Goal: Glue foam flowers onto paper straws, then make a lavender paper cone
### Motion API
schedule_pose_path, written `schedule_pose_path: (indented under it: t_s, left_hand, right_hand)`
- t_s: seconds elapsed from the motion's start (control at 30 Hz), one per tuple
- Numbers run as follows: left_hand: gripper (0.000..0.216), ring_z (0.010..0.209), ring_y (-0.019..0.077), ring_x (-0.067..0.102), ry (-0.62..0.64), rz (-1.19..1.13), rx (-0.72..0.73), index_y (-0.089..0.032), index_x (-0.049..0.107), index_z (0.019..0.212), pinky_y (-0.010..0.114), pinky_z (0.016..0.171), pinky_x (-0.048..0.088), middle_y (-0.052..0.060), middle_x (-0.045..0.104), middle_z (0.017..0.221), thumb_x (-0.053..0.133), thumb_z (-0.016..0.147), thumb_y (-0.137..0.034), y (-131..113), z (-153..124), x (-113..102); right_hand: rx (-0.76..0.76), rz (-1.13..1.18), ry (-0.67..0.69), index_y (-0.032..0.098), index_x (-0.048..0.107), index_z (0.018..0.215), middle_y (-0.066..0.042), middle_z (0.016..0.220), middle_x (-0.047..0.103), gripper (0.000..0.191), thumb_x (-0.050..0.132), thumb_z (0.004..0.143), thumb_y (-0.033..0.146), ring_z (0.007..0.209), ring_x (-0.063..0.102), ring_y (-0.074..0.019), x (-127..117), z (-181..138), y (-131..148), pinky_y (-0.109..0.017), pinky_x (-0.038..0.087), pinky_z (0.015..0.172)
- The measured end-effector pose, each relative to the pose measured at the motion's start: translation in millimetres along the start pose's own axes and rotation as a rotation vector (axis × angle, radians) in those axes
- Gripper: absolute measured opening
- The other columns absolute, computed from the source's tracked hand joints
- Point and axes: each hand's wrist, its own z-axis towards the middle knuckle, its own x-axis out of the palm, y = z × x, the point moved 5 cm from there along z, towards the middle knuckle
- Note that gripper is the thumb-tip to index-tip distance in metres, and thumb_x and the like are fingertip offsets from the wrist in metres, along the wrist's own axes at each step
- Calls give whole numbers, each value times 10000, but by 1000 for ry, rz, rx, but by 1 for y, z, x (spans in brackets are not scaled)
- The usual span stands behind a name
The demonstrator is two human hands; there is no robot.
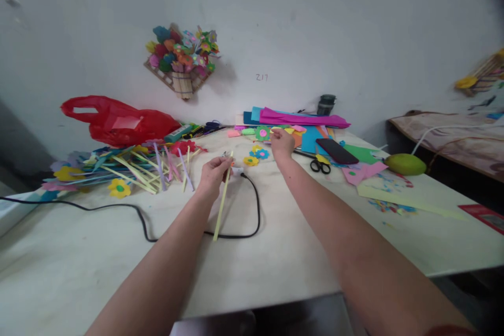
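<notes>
"Left hand (pixel 213 174)?"
"Fingers grasping the strip (pixel 221 205), tilted, lower end over the cable (pixel 240 237)."
"Right hand (pixel 283 143)?"
"Beside the green flower (pixel 262 133); fingers bent, whether they grasp anything cannot be determined."

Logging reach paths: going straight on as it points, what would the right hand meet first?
Probably the green flower with the pink centre, just beyond the right hand; depth is unclear, so they may already touch.
</notes>
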Motion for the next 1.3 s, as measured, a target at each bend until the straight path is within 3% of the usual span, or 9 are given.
schedule_pose_path:
  t_s: [0.13,0.27,0.37,0.57,0.67,0.83,0.97,1.13,1.3]
  left_hand:
    - [316,470,87,506,-5,-24,7,-138,594,707,197,446,339,14,611,583,702,600,-415,-3,-2,0]
    - [379,662,145,610,-4,-59,11,-139,623,775,219,520,416,66,669,814,712,577,-450,-5,-3,0]
    - [388,712,177,623,-17,-73,11,-128,628,766,244,559,454,59,654,763,733,550,-432,-6,-3,0]
    - [331,566,144,586,-92,-8,35,-116,608,646,251,550,461,23,600,564,739,535,-400,-3,1,-3]
    - [294,531,128,568,-122,11,29,-121,606,633,243,544,456,15,593,535,727,550,-376,0,4,-6]
    - [281,525,130,569,-114,7,24,-127,605,633,242,538,454,5,582,530,724,548,-367,1,5,-7]
    - [273,523,127,562,-72,-22,19,-127,598,622,247,546,457,5,578,531,728,539,-352,1,3,-4]
    - [277,536,127,569,-37,-68,-28,-120,596,640,251,562,459,10,589,544,733,520,-329,-1,-2,1]
    - [296,483,119,561,10,-66,-67,-115,576,678,245,510,443,28,613,567,721,555,-341,-3,-6,4]
  right_hand:
    - [65,325,164,134,643,988,-65,905,683,300,533,713,181,835,625,-155,14,-22,3,-240,468,732]
    - [134,489,330,135,640,940,-55,855,682,299,577,653,188,780,629,-157,23,-52,8,-241,477,643]
    - [182,529,416,132,645,884,-35,765,670,277,611,612,167,714,619,-146,26,-68,10,-224,461,591]
    - [150,514,514,132,639,893,-25,755,659,262,597,635,158,680,601,-119,27,-80,16,-218,454,595]
    - [-1,455,532,141,635,927,-43,845,669,270,550,671,152,720,601,-127,23,-78,17,-255,476,656]
    - [-562,188,366,209,608,1057,-56,1179,556,454,484,650,53,984,548,-171,6,-81,29,-304,474,791]
    - [-838,-24,329,235,626,1059,-47,1225,528,407,525,694,87,1080,483,-199,6,-95,39,-335,435,875]
    - [-910,-127,337,259,663,1000,-26,1160,592,319,501,775,101,1006,506,-189,9,-101,41,-324,426,853]
    - [-741,-21,328,230,699,867,-38,1019,659,207,497,831,204,970,552,-170,8,-91,33,-289,424,844]
